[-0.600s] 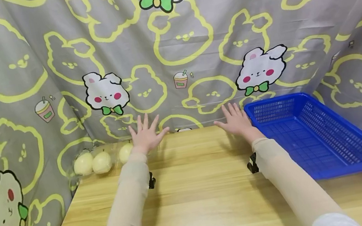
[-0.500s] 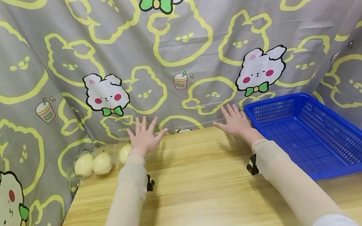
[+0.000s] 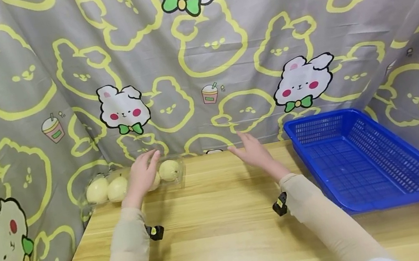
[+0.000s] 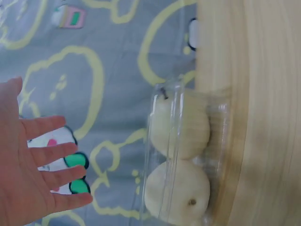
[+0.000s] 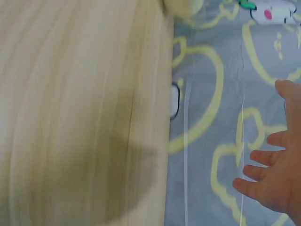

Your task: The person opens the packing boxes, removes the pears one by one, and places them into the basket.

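Note:
Several pale yellow pears lie in clear plastic packaging at the table's back left. My left hand hovers over the middle of this row and partly hides it in the head view. In the left wrist view its fingers are straight and spread, apart from the pears. My right hand is raised above the table's back edge, left of the blue plastic basket. Its fingers are stretched out and hold nothing in the right wrist view.
The basket, with slotted walls, stands at the right of the wooden table. A grey patterned curtain hangs close behind the table's back edge and along both sides. Small black devices are worn at both wrists.
My left hand has moved left and turned, now over the middle pears, uncovering the rightmost one. The right hand has moved left, away from the basket, and turned inward.

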The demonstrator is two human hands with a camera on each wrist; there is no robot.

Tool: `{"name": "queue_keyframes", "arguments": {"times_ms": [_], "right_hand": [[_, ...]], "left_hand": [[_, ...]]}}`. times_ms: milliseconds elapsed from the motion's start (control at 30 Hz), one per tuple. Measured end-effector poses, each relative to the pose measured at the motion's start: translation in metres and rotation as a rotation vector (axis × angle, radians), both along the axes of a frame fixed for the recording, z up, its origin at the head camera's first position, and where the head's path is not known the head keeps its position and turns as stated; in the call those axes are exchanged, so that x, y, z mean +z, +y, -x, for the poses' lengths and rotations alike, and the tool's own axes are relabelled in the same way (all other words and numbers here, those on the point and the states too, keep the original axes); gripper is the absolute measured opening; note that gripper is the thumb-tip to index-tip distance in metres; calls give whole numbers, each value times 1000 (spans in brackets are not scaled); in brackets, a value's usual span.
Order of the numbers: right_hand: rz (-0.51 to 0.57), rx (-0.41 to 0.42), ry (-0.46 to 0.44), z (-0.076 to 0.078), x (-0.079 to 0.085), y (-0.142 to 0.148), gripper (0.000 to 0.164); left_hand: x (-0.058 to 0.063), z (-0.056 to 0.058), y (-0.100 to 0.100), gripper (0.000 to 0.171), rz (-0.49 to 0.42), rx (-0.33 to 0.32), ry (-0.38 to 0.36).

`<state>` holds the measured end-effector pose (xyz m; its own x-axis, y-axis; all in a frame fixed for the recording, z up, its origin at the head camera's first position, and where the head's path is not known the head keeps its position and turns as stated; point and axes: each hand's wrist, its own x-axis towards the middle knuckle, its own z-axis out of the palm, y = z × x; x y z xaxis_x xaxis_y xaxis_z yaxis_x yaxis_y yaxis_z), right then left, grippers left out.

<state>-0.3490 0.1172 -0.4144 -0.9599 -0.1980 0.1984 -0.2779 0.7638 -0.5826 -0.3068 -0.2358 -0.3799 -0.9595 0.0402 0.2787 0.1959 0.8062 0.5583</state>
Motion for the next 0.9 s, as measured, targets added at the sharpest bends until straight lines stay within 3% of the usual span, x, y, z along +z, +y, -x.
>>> {"name": "queue_keyframes", "arguments": {"times_ms": [167,467,567,700,900], "right_hand": [[133,42,-71,-4,-7,-27,77],[325,108,-189,-3,-33,-72,69],[395,111,-262,-3,-38,-86,69],[567,123,-397,-5,-44,-106,70],[805,165,-570,-7,-53,-128,69]], "left_hand": [[-5,-7,-25,76,-95,8,-38],[-6,-7,-52,89,-285,53,-215],[-6,-4,-55,91,-339,40,-263],[-8,3,-59,90,-382,36,-314],[-15,13,-62,93,-398,59,-384]]}}
